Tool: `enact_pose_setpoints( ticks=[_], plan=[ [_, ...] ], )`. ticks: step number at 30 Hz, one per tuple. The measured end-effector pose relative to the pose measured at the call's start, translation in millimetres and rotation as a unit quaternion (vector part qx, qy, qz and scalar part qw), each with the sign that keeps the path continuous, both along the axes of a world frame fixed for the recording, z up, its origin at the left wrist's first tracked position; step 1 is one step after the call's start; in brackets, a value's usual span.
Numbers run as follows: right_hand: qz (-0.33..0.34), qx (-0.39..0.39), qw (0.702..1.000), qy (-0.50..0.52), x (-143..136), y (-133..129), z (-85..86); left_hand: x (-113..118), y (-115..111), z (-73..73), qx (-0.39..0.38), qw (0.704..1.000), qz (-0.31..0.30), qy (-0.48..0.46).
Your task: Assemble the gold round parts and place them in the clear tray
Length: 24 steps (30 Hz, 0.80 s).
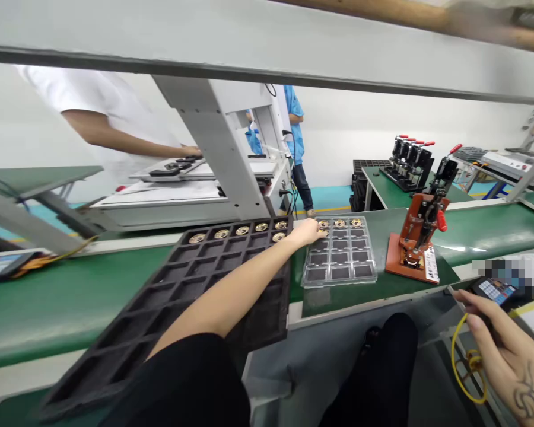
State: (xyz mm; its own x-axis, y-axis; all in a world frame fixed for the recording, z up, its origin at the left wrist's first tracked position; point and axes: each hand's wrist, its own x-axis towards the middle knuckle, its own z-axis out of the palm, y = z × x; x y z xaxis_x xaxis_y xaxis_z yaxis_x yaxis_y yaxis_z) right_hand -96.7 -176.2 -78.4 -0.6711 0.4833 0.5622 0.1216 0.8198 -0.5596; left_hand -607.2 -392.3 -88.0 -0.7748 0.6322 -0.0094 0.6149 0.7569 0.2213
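Ten visible gold rings, one orange press

just one cam tbh, worn on the head, facing forward and angled down at the green tabletop, pretty wide view, left hand roughly mid-frame, right hand way closer at lower right, wearer's knee near the bottom, white wall far back

Factory floor, looks like an assy line: green conveyor belt in a metal frame, orange-red toggle-clamp fixture, red-handled blk toggle clamps on a table behind, blk compartment tray, co-worker at a workstation opp., teal floor w/ yellow line.
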Motion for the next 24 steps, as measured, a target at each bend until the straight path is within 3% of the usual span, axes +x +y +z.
enact_pose_setpoints(
  ticks=[3,6,8,10,11,13,14,15,17,19,24],
  plan=[
    [0.002,0.015,1.0,-0.004,18,-3,-3.6,8,15,7.5,0.0,1.0,0.023,-0.005],
    [-0.02,-0.023,0.999,-0.01,39,-2,-13.0,33,24,26.6,0.059,0.998,-0.002,0.015],
    [-0.034,-0.089,0.995,-0.016,44,-3,-16.1,67,38,41.7,0.108,0.992,-0.063,0.017],
    [-0.041,-0.165,0.985,-0.019,40,-6,-12.2,115,59,55.8,0.161,0.973,-0.164,0.012],
    [-0.038,-0.197,0.98,-0.012,34,-9,-7.4,144,71,62.2,0.194,0.953,-0.232,0.012],
    [-0.018,-0.238,0.971,0.024,21,-13,5.7,202,93,72.9,0.327,0.835,-0.442,0.021],
    [0.01,-0.251,0.966,0.054,15,-14,13.0,230,103,77.2,0.363,0.776,-0.516,0.03],
    [0.035,-0.262,0.961,0.079,11,-15,20.0,255,112,80.7,0.379,0.722,-0.577,0.045],
    [0.066,-0.271,0.955,0.097,12,-13,31.4,295,129,85.6,0.39,0.651,-0.646,0.082],
    [0.054,-0.267,0.957,0.094,23,-11,38.5,321,144,87.8,0.392,0.612,-0.678,0.111],
    [-0.017,-0.274,0.952,0.134,69,-10,44.5,362,181,87.8,0.407,0.556,-0.716,0.114]
  ],
)
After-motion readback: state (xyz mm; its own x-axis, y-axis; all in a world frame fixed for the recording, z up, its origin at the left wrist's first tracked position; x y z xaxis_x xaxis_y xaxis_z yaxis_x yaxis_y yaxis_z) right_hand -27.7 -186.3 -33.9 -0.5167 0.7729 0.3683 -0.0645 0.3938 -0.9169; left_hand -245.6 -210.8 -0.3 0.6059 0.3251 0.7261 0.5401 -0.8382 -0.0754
